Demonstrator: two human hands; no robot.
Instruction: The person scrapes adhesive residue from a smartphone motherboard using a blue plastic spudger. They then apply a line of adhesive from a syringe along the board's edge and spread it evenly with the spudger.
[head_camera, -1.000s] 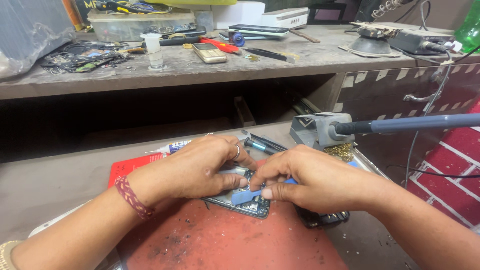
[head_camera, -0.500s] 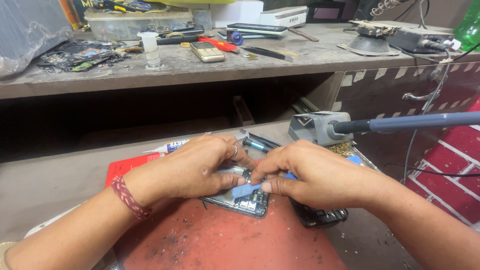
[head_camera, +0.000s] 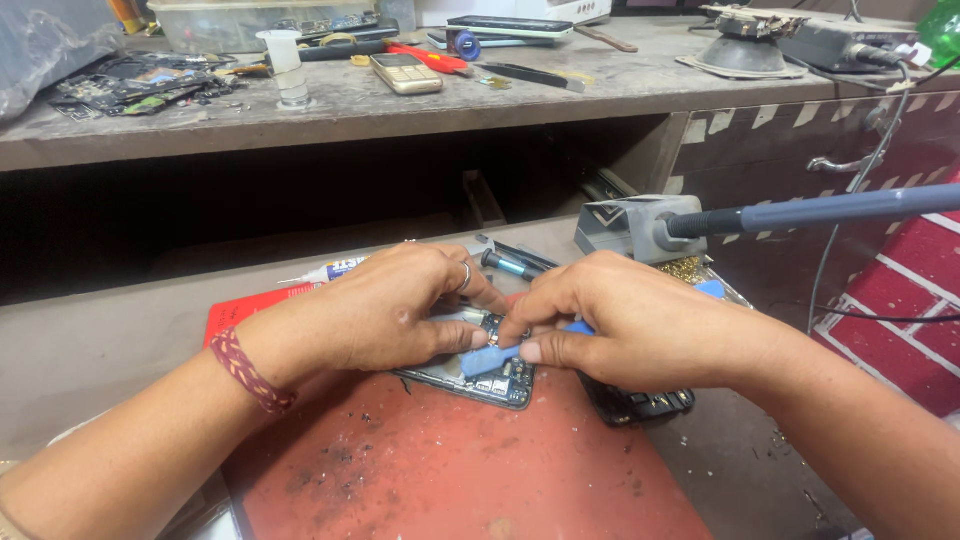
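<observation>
A red mat (head_camera: 450, 480) is spread on the dusty counter (head_camera: 90, 350). At its 12 o'clock an opened phone (head_camera: 500, 378) is pinned by the left hand (head_camera: 400, 315), fingers curled; the right hand (head_camera: 620, 325) pinches a blue pry tool (head_camera: 488, 360). A soldering stand (head_camera: 635, 225) sits at 2 o'clock

Hands: 2 – left hand (head_camera: 385, 315) at 9 o'clock, right hand (head_camera: 640, 325) at 3 o'clock, both over centre
Opened phones on mat: 2 – board (head_camera: 495, 375) at centre, dark one (head_camera: 635, 405) at 4 o'clock
Blue pry tools: 1 (head_camera: 490, 358), betw. the hands
Red mats: 1 (head_camera: 450, 470), 6 o'clock
Wristbands: 1 (head_camera: 250, 372), 8 o'clock
Glue tubes: 1 (head_camera: 325, 272), 10 o'clock
Iron stands: 1 (head_camera: 635, 225), 2 o'clock
Keypad phones on shelf: 1 (head_camera: 405, 72), 12 o'clock
White cups: 1 (head_camera: 285, 65), 11 o'clock
</observation>
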